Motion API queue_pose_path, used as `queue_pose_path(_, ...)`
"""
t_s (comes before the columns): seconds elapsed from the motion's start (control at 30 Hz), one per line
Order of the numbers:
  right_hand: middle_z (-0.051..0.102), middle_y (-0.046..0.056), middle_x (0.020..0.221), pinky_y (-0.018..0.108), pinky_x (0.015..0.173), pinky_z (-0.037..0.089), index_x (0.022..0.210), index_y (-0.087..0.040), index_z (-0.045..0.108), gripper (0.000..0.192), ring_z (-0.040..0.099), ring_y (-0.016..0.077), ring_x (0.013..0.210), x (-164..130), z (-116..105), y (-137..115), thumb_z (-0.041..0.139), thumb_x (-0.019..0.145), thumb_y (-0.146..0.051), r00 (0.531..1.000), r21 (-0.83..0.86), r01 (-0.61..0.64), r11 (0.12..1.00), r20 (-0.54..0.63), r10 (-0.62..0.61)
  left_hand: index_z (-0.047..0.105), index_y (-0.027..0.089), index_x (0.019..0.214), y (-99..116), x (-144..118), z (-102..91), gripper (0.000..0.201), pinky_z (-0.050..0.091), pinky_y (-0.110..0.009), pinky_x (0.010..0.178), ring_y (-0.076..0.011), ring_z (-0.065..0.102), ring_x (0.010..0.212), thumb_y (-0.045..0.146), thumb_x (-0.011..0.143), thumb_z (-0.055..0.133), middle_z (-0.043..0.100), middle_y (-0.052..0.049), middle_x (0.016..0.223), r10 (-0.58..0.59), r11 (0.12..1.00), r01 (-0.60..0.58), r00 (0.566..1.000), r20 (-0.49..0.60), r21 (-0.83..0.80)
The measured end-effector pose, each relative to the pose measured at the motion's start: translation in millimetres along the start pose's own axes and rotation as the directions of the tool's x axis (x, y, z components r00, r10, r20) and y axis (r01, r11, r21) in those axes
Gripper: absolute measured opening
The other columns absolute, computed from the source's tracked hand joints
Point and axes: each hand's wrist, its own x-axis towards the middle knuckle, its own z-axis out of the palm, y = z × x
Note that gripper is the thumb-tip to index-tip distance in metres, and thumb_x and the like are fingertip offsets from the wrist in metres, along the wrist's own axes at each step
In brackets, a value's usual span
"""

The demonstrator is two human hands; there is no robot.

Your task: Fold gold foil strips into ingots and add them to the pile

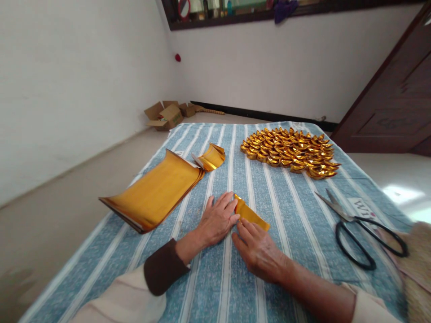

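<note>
A small folded strip of gold foil paper (pixel 252 214) lies on the striped cloth in front of me. My left hand (pixel 218 217) holds the strip's left end, its fingers bent over the edge and its thumb pointing right. From the near side, my right hand (pixel 257 249) has its fingers closed on the lower edge of the same strip. The fingertips of both hands almost meet at the left end, and the fold beneath them is partly hidden. To the left rests a stack of larger gold foil sheets (pixel 155 190), with a smaller curled stack (pixel 211 157) at its far corner.
Many folded gold paper ingots (pixel 291 150) sit in rows at the back right. Black-handled scissors (pixel 346 217) lie partly open on the right. The blue-and-white striped tablecloth (pixel 208 287) covers the table. Cardboard boxes (pixel 170 115) stand on the floor by the wall.
</note>
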Motion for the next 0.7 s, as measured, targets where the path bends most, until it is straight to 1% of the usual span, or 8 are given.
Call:
queue_pose_path(0.1, 0.065, 0.020, 0.104, 0.044, 0.086, 0.053, 0.100, -0.008, 0.065, 0.024, 0.059, 0.0309, 0.101, 2, 0, -6, 0.041, 0.094, -0.011, 1.000, -0.013, 0.014, 1.000, 0.022, -0.014, 0.053, 0.020, 0.135, 0, 12, -0.3, 0.041, 0.025, -0.063, 0.109, -0.0337, 0.035, 0.141, 0.036, 0.098, 0.046, 0.041, -0.017, 0.152, 0.010, 1.000, -0.011, 1.000, 0.026, 0.014)
queue_pose_path(0.2, 0.065, 0.019, 0.104, 0.045, 0.088, 0.053, 0.098, -0.009, 0.064, 0.024, 0.060, 0.0300, 0.100, 5, 1, -10, 0.041, 0.094, -0.010, 1.000, -0.009, -0.003, 1.000, 0.022, 0.003, 0.054, 0.026, 0.136, 0, 26, -4.6, 0.040, 0.023, -0.064, 0.110, -0.0350, 0.031, 0.142, 0.036, 0.097, 0.051, 0.038, -0.014, 0.154, 0.066, 0.998, -0.067, 0.996, 0.066, 0.015)
queue_pose_path(0.3, 0.066, 0.017, 0.098, 0.041, 0.089, 0.053, 0.093, -0.011, 0.065, 0.025, 0.061, 0.0272, 0.099, 8, -3, -6, 0.039, 0.094, -0.009, 1.000, 0.083, 0.019, 0.996, -0.023, -0.017, 0.055, 0.031, 0.135, -2, 41, -10.6, 0.039, 0.025, -0.065, 0.109, -0.0361, 0.027, 0.144, 0.032, 0.096, 0.052, 0.036, -0.012, 0.155, 0.138, 0.990, -0.140, 0.978, 0.156, -0.001)
queue_pose_path(0.37, 0.066, 0.011, 0.087, 0.034, 0.082, 0.054, 0.089, -0.013, 0.065, 0.027, 0.063, 0.0219, 0.090, 9, -8, 5, 0.039, 0.095, -0.009, 0.996, 0.214, 0.071, 0.974, -0.073, -0.056, 0.053, 0.035, 0.137, -5, 50, -13.9, 0.040, 0.023, -0.066, 0.109, -0.0360, 0.024, 0.146, 0.032, 0.096, 0.052, 0.034, -0.010, 0.157, 0.192, 0.981, -0.190, 0.960, 0.206, -0.027)
queue_pose_path(0.43, 0.067, 0.008, 0.082, 0.032, 0.078, 0.055, 0.086, -0.016, 0.065, 0.029, 0.063, 0.0188, 0.083, 10, -13, 23, 0.039, 0.096, -0.011, 0.985, 0.289, 0.009, 0.957, -0.170, 0.042, 0.052, 0.037, 0.138, -10, 58, -16.3, 0.041, 0.022, -0.067, 0.109, -0.0370, 0.020, 0.147, 0.035, 0.097, 0.052, 0.031, -0.009, 0.158, 0.260, 0.966, -0.253, 0.937, 0.233, -0.062)
queue_pose_path(0.53, 0.072, 0.009, 0.096, 0.035, 0.087, 0.055, 0.102, -0.016, 0.068, 0.024, 0.067, 0.0197, 0.094, 7, -16, 54, 0.044, 0.096, -0.013, 0.948, 0.339, -0.104, 0.935, -0.252, 0.197, 0.052, 0.040, 0.137, -16, 68, -19.5, 0.042, 0.020, -0.070, 0.109, -0.0394, 0.017, 0.147, 0.036, 0.095, 0.054, 0.029, -0.007, 0.159, 0.350, 0.936, -0.328, 0.900, 0.260, -0.127)
queue_pose_path(0.63, 0.073, 0.010, 0.102, 0.036, 0.087, 0.056, 0.106, -0.017, 0.068, 0.024, 0.068, 0.0207, 0.097, 1, -11, 77, 0.047, 0.095, -0.015, 0.949, 0.374, -0.162, 0.913, -0.194, 0.248, 0.054, 0.043, 0.135, -21, 75, -22.2, 0.046, 0.022, -0.069, 0.109, -0.0396, 0.018, 0.147, 0.029, 0.091, 0.059, 0.031, -0.004, 0.158, 0.411, 0.910, -0.380, 0.873, 0.261, -0.164)
queue_pose_path(0.7, 0.072, 0.011, 0.103, 0.038, 0.086, 0.057, 0.108, -0.017, 0.068, 0.025, 0.068, 0.0215, 0.098, -2, -7, 83, 0.047, 0.095, -0.015, 0.956, 0.365, -0.180, 0.914, -0.152, 0.249, 0.057, 0.044, 0.132, -23, 78, -22.7, 0.048, 0.024, -0.068, 0.108, -0.0388, 0.020, 0.146, 0.024, 0.088, 0.063, 0.035, -0.003, 0.156, 0.440, 0.896, -0.407, 0.868, 0.231, -0.177)
